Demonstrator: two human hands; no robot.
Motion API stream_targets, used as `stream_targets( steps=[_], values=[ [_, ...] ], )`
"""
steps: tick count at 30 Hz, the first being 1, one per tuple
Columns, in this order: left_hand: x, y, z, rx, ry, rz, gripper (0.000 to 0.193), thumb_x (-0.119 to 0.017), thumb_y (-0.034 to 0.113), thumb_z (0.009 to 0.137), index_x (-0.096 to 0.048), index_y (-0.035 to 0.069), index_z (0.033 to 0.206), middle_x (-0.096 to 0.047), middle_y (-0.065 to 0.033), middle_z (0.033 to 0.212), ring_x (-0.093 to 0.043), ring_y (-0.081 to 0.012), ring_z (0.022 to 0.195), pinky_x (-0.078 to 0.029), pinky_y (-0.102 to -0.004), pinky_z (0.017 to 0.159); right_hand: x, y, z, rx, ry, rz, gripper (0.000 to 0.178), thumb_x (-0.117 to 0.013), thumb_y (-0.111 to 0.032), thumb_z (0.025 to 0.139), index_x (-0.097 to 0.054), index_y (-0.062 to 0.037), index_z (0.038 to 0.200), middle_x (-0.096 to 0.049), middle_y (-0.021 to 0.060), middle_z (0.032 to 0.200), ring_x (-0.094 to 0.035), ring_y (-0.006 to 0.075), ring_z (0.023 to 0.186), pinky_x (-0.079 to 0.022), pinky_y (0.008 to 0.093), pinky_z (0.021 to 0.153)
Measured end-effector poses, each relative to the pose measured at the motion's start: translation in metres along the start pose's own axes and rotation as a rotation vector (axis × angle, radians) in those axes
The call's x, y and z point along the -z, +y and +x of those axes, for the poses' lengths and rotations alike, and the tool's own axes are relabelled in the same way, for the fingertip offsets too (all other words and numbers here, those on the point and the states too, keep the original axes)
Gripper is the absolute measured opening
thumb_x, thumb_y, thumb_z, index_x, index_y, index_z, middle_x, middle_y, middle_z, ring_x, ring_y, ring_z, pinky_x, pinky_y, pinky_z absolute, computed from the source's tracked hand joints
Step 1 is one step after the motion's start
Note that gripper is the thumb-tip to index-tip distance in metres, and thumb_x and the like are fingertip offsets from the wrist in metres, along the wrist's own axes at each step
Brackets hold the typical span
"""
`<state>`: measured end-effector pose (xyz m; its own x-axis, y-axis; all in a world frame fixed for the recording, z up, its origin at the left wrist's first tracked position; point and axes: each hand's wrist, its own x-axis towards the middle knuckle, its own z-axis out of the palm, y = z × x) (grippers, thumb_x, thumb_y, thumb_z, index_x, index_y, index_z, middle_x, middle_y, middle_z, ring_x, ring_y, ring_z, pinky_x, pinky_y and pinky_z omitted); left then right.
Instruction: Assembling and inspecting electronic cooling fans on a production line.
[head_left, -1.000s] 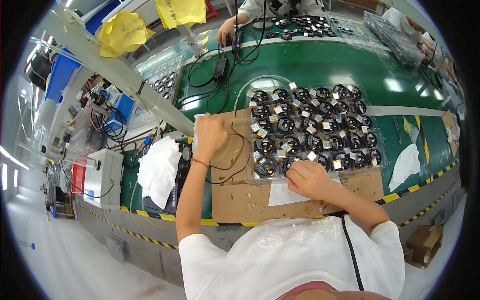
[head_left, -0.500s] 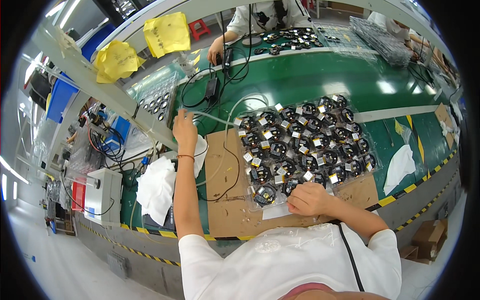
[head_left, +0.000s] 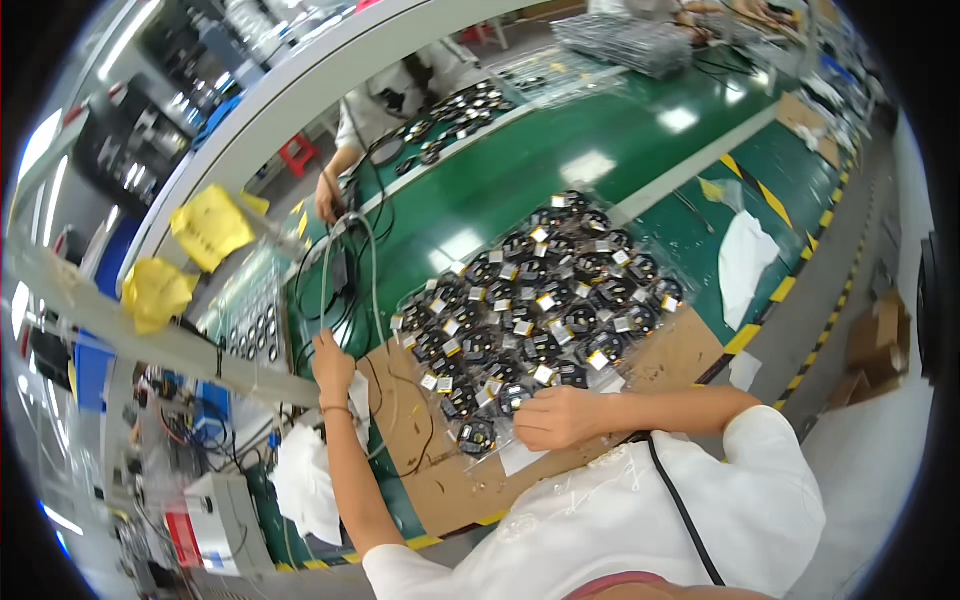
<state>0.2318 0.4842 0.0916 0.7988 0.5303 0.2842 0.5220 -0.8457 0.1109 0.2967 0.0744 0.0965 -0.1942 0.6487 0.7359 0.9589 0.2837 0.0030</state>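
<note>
The green table [head_left: 500, 180] fills the middle, its far end cut across by a pale overhead beam [head_left: 270, 95] that also hides a co-worker's head. On it, angled, lies the clear plastic tray [head_left: 672, 262], its rim hard to trace against the glare, reaching from bare table onto a brown cardboard sheet [head_left: 445, 505] that it partly covers. A heaped white cloth [head_left: 308, 485] sits left of the cardboard, half behind the left forearm. The right hand [head_left: 548, 418] curls at the tray's near edge, knuckles up; its fingertips are out of sight, so whether it grips anything cannot be told. The left hand [head_left: 333, 368], beyond the cloth, has its fingers closed on a pale hose [head_left: 376, 270], which rises from the fingertips, loops over and runs down beside the tray; its end is hidden. Under the tray's near edge shows white paper [head_left: 522, 460], mostly covered. Smallest are the black round parts [head_left: 580, 320] with white tabs crowding the tray, their details blurred, the nearest partly masked by the right hand.
</note>
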Motion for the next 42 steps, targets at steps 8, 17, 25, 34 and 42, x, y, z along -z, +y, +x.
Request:
stream_targets(
  steps=[8,17,25,34,42],
  values=[
    [-0.036,0.024,-0.023,-0.151,0.274,0.071,0.018,-0.052,-0.003,0.073,-0.055,-0.003,0.091,-0.049,-0.0250,0.115,-0.048,-0.0429,0.103,-0.041,-0.0482,0.087,-0.017,-0.007,-0.014,-0.081,-0.032,0.076,0.011,-0.057,-0.013,0.067,-0.048,-0.0068,0.069,-0.045,0.0034,0.073,-0.050,0.0161,0.065,-0.040,0.0284,0.052],
    [0.044,0.115,-0.104,-0.199,0.098,-0.453,0.012,-0.054,0.002,0.082,-0.056,-0.003,0.093,-0.053,-0.0199,0.109,-0.054,-0.0372,0.092,-0.046,-0.0398,0.075,0.074,0.039,-0.001,-0.853,-0.006,0.002,0.008,-0.061,-0.016,0.075,-0.059,-0.0086,0.076,-0.057,0.0069,0.079,-0.058,0.0275,0.077,-0.048,0.0376,0.065],
    [0.018,0.128,-0.101,-0.029,-0.015,-0.461,0.026,-0.050,0.017,0.092,-0.054,-0.005,0.105,-0.056,-0.0219,0.097,-0.057,-0.0367,0.086,-0.045,-0.0401,0.077,0.122,0.133,-0.120,-1.332,0.095,-0.311,0.021,-0.057,-0.017,0.085,-0.060,0.0001,0.097,-0.057,0.0169,0.095,-0.056,0.0361,0.088,-0.046,0.0416,0.077],
    [0.000,0.118,-0.096,0.276,-0.189,-0.978,0.042,-0.048,0.024,0.096,-0.050,-0.007,0.124,-0.060,-0.0159,0.113,-0.057,-0.0213,0.099,-0.043,-0.0302,0.087,0.116,0.156,-0.139,-1.433,0.095,-0.135,0.026,-0.055,-0.019,0.085,-0.064,0.0005,0.099,-0.062,0.0192,0.101,-0.059,0.0364,0.093,-0.046,0.0412,0.082],
    [-0.010,0.126,-0.093,0.314,-0.128,-1.287,0.047,-0.049,0.025,0.096,-0.043,-0.007,0.131,-0.052,-0.0118,0.127,-0.050,-0.0176,0.111,-0.037,-0.0288,0.095,0.112,0.149,-0.149,-1.456,0.286,0.017,0.028,-0.057,-0.017,0.083,-0.063,0.0007,0.105,-0.063,0.0168,0.101,-0.062,0.0296,0.092,-0.048,0.0366,0.082]
  ],
)
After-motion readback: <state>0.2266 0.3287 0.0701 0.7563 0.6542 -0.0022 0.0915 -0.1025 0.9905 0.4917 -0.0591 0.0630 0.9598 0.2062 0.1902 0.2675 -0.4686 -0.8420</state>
